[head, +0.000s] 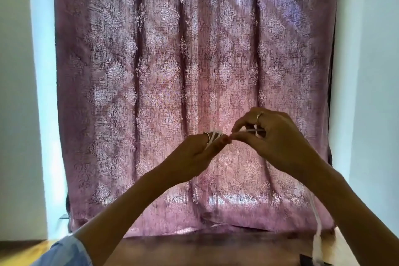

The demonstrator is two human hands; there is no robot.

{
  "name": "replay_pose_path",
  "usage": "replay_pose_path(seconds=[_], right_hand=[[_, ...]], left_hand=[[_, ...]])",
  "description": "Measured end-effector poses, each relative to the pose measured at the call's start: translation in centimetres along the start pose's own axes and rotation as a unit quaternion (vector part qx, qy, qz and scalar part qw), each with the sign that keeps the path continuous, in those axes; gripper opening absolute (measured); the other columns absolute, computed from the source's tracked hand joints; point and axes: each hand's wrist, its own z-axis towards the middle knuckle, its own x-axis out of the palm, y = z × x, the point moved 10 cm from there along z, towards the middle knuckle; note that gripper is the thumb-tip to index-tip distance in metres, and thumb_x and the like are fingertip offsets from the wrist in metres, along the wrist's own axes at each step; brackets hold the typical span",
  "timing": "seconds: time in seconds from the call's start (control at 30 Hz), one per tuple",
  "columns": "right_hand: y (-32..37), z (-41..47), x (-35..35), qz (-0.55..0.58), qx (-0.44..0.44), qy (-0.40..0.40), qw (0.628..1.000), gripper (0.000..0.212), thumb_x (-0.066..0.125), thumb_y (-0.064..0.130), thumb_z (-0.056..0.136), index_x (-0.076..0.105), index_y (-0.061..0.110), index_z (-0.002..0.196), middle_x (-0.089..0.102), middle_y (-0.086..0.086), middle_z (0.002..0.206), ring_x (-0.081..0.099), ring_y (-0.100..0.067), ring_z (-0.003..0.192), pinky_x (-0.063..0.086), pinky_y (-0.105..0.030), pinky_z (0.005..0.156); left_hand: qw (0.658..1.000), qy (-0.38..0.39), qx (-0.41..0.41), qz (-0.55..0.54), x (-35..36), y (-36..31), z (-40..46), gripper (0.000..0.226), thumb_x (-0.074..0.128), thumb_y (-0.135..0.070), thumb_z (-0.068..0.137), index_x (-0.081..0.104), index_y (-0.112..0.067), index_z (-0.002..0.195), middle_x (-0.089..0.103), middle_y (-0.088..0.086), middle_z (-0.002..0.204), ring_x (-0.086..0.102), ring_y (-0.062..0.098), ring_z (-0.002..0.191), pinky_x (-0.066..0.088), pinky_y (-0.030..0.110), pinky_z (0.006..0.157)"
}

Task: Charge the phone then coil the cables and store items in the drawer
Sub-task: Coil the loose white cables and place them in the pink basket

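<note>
- Pinched in both hands at mid-air, in front of the curtain: thin white charging cable (213, 137), several turns looped over the curled fingers of the left hand (194, 155) and a short strand crossing to the right hand (272, 136), thumb and forefinger closed on it.
- Coiling step under way, judging by the loops; slack tail of the same cable hanging down past the right forearm toward the near right.
- Best done by keeping light, even tension, laying each turn beside the last, not across it.
- Worth feeding slack from the tail slowly, to avoid twists.
- Behind, far: mauve patterned woven curtain (194, 60), backlit.
- Below, near: dark brown wooden tabletop (216, 248); drawer and phone not visible.
</note>
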Motion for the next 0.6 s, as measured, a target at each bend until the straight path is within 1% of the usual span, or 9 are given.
replay_pose_path(seconds=[0.1, 0.17, 0.23, 0.27, 0.37, 0.4, 0.47, 0.5, 0.6], right_hand=[[-0.3, 0.3, -0.5, 0.028, -0.011, -0.044, 0.999, 0.018, 0.064, 0.042, 0.079, 0.07, 0.026, 0.084, 0.064, 0.014, 0.082, 0.062, -0.005, 0.077, 0.054, -0.033, 0.069], [-0.4, 0.3, -0.6, 0.051, -0.019, -0.074, 0.996, 0.026, 0.056, 0.048, 0.082, 0.07, 0.025, 0.085, 0.065, 0.014, 0.077, 0.061, -0.004, 0.069, 0.051, -0.024, 0.064], [-0.5, 0.0, 0.0, 0.071, -0.022, -0.091, 0.993, 0.031, 0.046, 0.046, 0.086, 0.067, 0.024, 0.086, 0.06, 0.014, 0.063, 0.055, -0.007, 0.054, 0.039, -0.013, 0.05], [-0.7, -0.2, 0.6, 0.092, -0.018, -0.094, 0.991, 0.031, 0.042, 0.044, 0.089, 0.065, 0.023, 0.087, 0.055, 0.011, 0.056, 0.05, -0.01, 0.048, 0.036, -0.014, 0.044], [-2.0, -0.7, 3.1, 0.192, 0.023, -0.089, 0.977, 0.03, 0.037, 0.041, 0.095, 0.056, 0.02, 0.085, 0.048, -0.004, 0.054, 0.043, -0.024, 0.046, 0.038, -0.039, 0.044], [-2.5, -0.9, 4.0, 0.236, 0.051, -0.084, 0.967, 0.033, 0.036, 0.039, 0.097, 0.055, 0.015, 0.085, 0.047, -0.002, 0.055, 0.042, -0.023, 0.047, 0.037, -0.039, 0.045], [-3.4, -1.5, 5.6, 0.322, 0.117, -0.072, 0.937, 0.036, 0.036, 0.029, 0.101, 0.053, 0.0, 0.089, 0.045, 0.007, 0.05, 0.039, -0.005, 0.044, 0.035, -0.023, 0.043], [-3.7, -1.9, 6.4, 0.363, 0.152, -0.06, 0.917, 0.035, 0.035, 0.026, 0.1, 0.051, -0.001, 0.087, 0.044, 0.009, 0.047, 0.036, -0.001, 0.042, 0.031, -0.017, 0.042], [-3.9, -3.5, 9.4, 0.457, 0.237, 0.006, 0.857, 0.026, 0.036, 0.025, 0.1, 0.047, 0.006, 0.086, 0.044, 0.01, 0.049, 0.031, -0.002, 0.038, 0.025, -0.017, 0.039]], left_hand=[[0.983, 0.031, -0.03, -0.18, 0.4, -0.5, -0.2, 0.05, 0.033, -0.046, 0.092, 0.068, -0.011, 0.1, 0.038, -0.006, 0.037, 0.032, 0.005, 0.031, 0.036, 0.02, 0.043], [0.949, 0.047, -0.041, -0.309, 0.7, -1.1, -0.4, 0.046, 0.037, -0.039, 0.095, 0.068, -0.005, 0.098, 0.032, -0.006, 0.034, 0.025, 0.005, 0.03, 0.038, 0.021, 0.043], [0.905, 0.068, -0.048, -0.418, 1.1, -1.7, -0.5, 0.044, 0.039, -0.038, 0.095, 0.068, -0.006, 0.094, 0.029, -0.006, 0.032, 0.021, 0.004, 0.028, 0.038, 0.019, 0.042], [0.881, 0.078, -0.047, -0.465, 1.4, -2.1, -0.5, 0.044, 0.038, -0.038, 0.095, 0.068, -0.006, 0.093, 0.03, -0.006, 0.031, 0.02, 0.004, 0.027, 0.039, 0.019, 0.042], [0.813, 0.083, -0.062, -0.573, 2.0, -2.7, -0.4, 0.041, 0.037, -0.034, 0.093, 0.068, -0.007, 0.09, 0.031, -0.005, 0.03, 0.021, 0.003, 0.024, 0.038, 0.019, 0.039], [0.794, 0.078, -0.065, -0.599, 2.2, -2.8, -0.3, 0.039, 0.038, -0.032, 0.093, 0.066, -0.005, 0.091, 0.032, -0.004, 0.03, 0.022, 0.004, 0.023, 0.038, 0.019, 0.039], [0.761, 0.06, -0.065, -0.642, 2.4, -2.8, -0.1, 0.038, 0.038, -0.029, 0.093, 0.065, -0.002, 0.095, 0.035, -0.002, 0.032, 0.026, 0.005, 0.024, 0.041, 0.019, 0.039], [0.747, 0.051, -0.062, -0.659, 2.3, -2.6, 0.1, 0.039, 0.038, -0.027, 0.094, 0.066, -0.001, 0.097, 0.037, -0.001, 0.034, 0.028, 0.005, 0.024, 0.042, 0.02, 0.041], [0.725, 0.034, -0.031, -0.687, 1.8, -2.1, 0.8, 0.04, 0.034, -0.025, 0.096, 0.061, -0.002, 0.115, 0.05, -0.002, 0.049, 0.037, 0.006, 0.03, 0.047, 0.021, 0.053]])
